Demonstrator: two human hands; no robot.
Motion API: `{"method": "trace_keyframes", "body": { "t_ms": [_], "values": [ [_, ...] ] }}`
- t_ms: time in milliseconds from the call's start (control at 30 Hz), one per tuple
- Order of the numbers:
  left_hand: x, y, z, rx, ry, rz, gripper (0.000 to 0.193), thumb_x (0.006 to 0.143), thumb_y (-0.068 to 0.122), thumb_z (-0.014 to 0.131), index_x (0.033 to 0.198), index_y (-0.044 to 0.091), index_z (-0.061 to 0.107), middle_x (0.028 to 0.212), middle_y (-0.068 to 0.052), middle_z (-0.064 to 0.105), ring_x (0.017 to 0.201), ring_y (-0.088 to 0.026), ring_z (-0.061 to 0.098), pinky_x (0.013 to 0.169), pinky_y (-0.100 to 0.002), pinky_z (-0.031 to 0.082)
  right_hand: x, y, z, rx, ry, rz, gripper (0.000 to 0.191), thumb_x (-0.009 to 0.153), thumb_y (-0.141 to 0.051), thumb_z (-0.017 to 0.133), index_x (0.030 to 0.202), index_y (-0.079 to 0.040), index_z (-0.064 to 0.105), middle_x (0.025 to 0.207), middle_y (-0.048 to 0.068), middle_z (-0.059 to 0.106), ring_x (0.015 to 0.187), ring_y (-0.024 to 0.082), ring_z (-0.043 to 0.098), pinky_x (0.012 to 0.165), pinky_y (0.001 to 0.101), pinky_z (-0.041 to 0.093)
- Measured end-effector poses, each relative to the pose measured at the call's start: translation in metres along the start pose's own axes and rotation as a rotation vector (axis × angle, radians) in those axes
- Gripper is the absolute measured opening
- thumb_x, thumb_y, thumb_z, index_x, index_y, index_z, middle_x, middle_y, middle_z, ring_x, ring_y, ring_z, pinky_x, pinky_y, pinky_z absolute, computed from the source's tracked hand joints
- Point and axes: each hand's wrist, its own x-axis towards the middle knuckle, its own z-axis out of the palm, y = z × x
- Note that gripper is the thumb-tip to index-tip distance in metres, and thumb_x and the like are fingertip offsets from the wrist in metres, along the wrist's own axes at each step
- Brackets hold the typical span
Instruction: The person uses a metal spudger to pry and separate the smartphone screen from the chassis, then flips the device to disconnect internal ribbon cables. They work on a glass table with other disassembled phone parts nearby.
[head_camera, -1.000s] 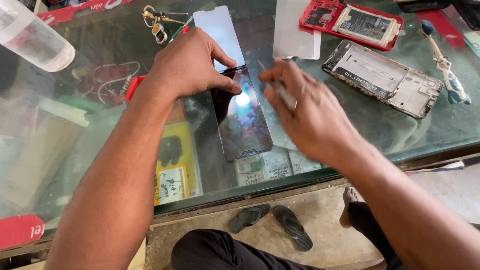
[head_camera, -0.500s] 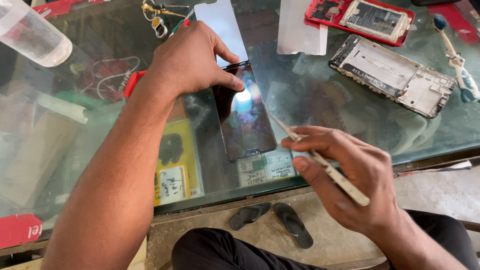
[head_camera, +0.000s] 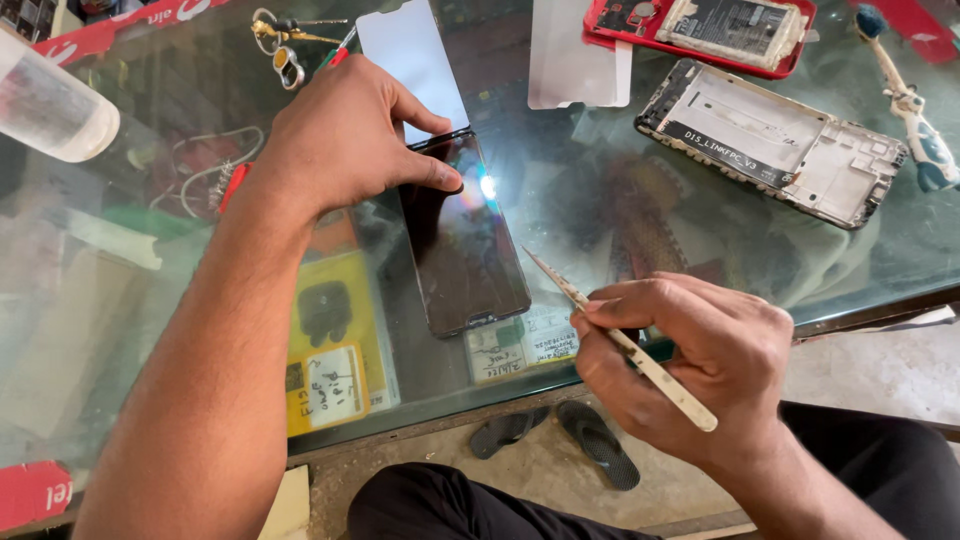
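Lower right of the frame: the right hand (head_camera: 690, 365) is closed in a pinch on a pair of slim metal tweezers (head_camera: 620, 338), thumb and fingers wrapped round the shaft. The tip points up-left toward the phone and sits just short of its lower right edge, not touching. The wrist is bent inward and hangs past the near edge of the counter.

Centre of the frame: a dark smartphone (head_camera: 465, 235) lies face up on the glass counter (head_camera: 600, 200), glare on its upper part. In my judgement the tip should meet the edge at a shallow angle, with light pressure, so the glass is not scratched.

Upper left of centre: the left hand (head_camera: 350, 140) lies palm down over the phone's top left corner, thumb pressed on the screen, pinning it flat; it grasps nothing. Forearm runs from lower left.

Far edge: a clear protector sheet (head_camera: 578, 50), a bare phone frame (head_camera: 770, 140), a red-cased phone (head_camera: 715, 25), scissors (head_camera: 280, 40).
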Motion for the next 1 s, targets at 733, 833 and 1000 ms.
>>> {"method": "trace_keyframes", "body": {
  "t_ms": [733, 833, 1000],
  "values": [
    [0.0019, -0.0027, 0.001, -0.048, 0.012, 0.04, 0.057, 0.057, 0.036, 0.099, 0.11, 0.022, 0.082, 0.069, -0.002, 0.073, 0.059, -0.012, 0.063, 0.06, -0.031, 0.049, 0.0021, 0.0024, 0.0051, -0.019, -0.067, -0.045, 0.015, 0.076, -0.006, 0.08, 0.083, -0.007, 0.067, 0.08, 0.005, 0.075, 0.066, 0.015, 0.072, 0.057, 0.0287, 0.053],
    [0.0022, -0.0024, 0.0009, -0.021, -0.002, 0.004, 0.056, 0.057, 0.036, 0.099, 0.11, 0.024, 0.082, 0.067, -0.003, 0.072, 0.059, -0.013, 0.062, 0.061, -0.032, 0.048, 0.0027, 0.0026, 0.0055, -0.015, -0.061, -0.066, 0.016, 0.078, -0.006, 0.081, 0.085, -0.007, 0.066, 0.079, 0.004, 0.073, 0.066, 0.015, 0.071, 0.058, 0.0292, 0.053],
    [0.0012, -0.0008, -0.0001, -0.009, -0.006, 0.006, 0.057, 0.058, 0.037, 0.099, 0.111, 0.025, 0.082, 0.066, -0.004, 0.071, 0.059, -0.014, 0.061, 0.06, -0.033, 0.048, 0.004, 0.0028, 0.0051, -0.025, -0.086, -0.071, 0.017, 0.077, -0.006, 0.081, 0.085, -0.006, 0.067, 0.076, 0.005, 0.072, 0.065, 0.016, 0.071, 0.056, 0.0305, 0.053]
  ]
}}
